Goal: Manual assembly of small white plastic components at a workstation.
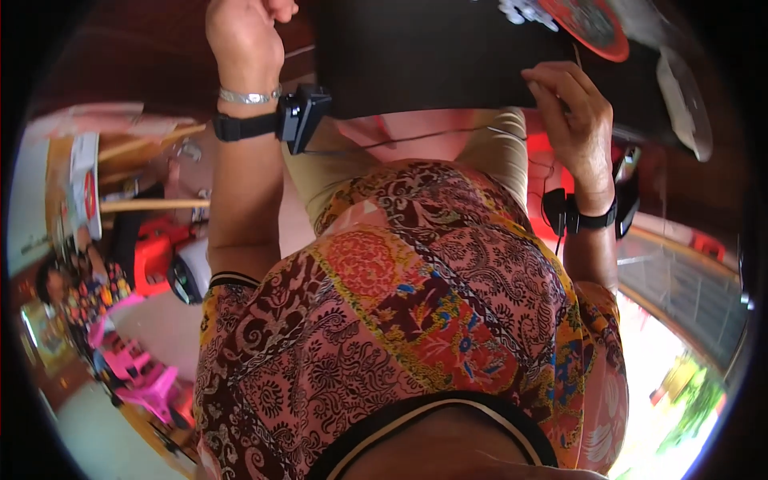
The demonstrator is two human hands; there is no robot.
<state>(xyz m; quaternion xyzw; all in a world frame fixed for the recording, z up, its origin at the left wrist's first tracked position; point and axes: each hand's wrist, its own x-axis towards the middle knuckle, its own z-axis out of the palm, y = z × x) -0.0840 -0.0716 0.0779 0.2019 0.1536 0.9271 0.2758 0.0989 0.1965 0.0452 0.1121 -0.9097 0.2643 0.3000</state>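
A wide dark flat board (pixel 416 56) fills the top of the view above my patterned pink and red dress (pixel 416 320). My right hand (pixel 572 120) curls its fingers over the board's lower edge at the right and grips it. A red round plate (pixel 588 24) and pale objects lie on the board near that hand. My left hand (pixel 244 36) is raised beside the board's left edge with its fingers curled; the frame's top cuts them off, so what it holds is hidden. Both wrists carry black strapped devices, and the left also wears a silver bracelet.
At the left stand wooden poles (pixel 152 206), a red and white machine (pixel 164 260) and pink plastic chairs (pixel 148 384), with a seated person (pixel 80 296) beside them. A grey metal grating (pixel 688 296) runs along the right, with greenery below it.
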